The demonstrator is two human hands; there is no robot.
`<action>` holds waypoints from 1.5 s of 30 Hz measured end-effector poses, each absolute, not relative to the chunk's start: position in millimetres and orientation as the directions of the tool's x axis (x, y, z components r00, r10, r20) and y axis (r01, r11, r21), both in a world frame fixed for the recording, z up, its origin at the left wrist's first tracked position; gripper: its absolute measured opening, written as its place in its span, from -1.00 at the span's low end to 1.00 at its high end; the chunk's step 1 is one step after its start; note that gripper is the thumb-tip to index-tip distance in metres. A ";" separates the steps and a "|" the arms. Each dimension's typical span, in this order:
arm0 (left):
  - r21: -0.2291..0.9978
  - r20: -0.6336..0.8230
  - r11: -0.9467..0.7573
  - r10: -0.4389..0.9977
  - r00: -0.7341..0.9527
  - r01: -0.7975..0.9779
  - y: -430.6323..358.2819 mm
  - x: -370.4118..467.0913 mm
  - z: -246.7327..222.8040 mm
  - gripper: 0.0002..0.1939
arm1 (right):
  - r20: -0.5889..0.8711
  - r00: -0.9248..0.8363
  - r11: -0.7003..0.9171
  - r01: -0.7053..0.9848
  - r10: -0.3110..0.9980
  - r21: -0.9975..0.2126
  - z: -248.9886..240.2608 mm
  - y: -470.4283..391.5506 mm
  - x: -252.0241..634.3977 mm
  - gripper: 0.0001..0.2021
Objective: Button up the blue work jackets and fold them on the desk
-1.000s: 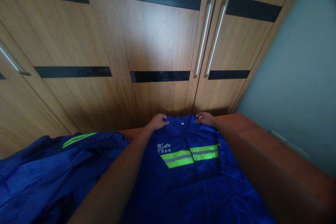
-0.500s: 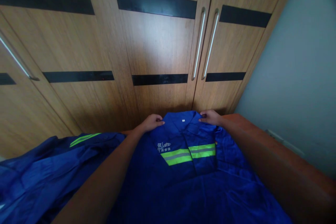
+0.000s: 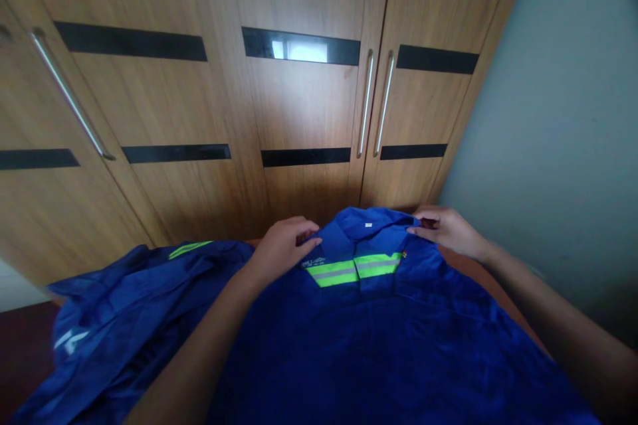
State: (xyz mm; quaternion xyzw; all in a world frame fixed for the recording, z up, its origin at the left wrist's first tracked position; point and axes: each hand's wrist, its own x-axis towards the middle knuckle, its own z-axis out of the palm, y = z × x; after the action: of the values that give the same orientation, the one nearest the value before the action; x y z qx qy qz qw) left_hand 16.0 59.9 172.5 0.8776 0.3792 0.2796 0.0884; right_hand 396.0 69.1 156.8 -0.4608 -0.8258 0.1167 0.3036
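A blue work jacket (image 3: 389, 332) lies spread with its collar toward the wardrobe. A green and grey reflective band crosses its chest, and a small white label shows inside the neck. My left hand (image 3: 289, 246) pinches the cloth at the left shoulder, beside the collar. On the other side, my right hand (image 3: 443, 229) has its thumb and fingers closed on the right shoulder by the collar. White lettering on the chest is partly hidden near my left hand.
Another blue garment (image 3: 134, 319) with a green stripe lies crumpled on the left. Behind stands a wooden wardrobe (image 3: 304, 106) with metal handles. A grey wall (image 3: 558, 146) rises at the right. An orange-brown surface (image 3: 486, 279) shows beside the jacket.
My hands have moved farther apart, the right one to the right, with the jacket's shoulders between their fingers. The collar has opened wider. The view has shifted upward and left.
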 end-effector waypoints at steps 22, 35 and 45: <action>0.146 0.037 -0.645 0.762 0.647 0.751 -98.0 22.1 50.4 -0.68 | 0.195 -0.471 0.510 0.794 0.860 -0.332 14.8 -103.8 397.3 -0.55; 0.056 0.042 -0.676 0.737 0.675 0.735 -70.0 10.1 61.6 -0.68 | 0.305 -0.491 0.568 0.778 0.816 -0.267 18.7 -74.6 394.6 -0.65; 0.139 0.285 -0.706 0.700 0.654 0.695 -75.3 -0.6 87.2 -0.63 | 0.441 -0.426 0.552 0.808 0.790 -0.208 45.3 -89.6 399.5 -0.72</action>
State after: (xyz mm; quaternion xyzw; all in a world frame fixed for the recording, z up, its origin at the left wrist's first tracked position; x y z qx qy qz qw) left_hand -0.6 -75.3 87.2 0.9094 0.3836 0.1603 0.0085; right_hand 399.5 -89.6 45.3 -0.4731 -0.8442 -0.0177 0.2514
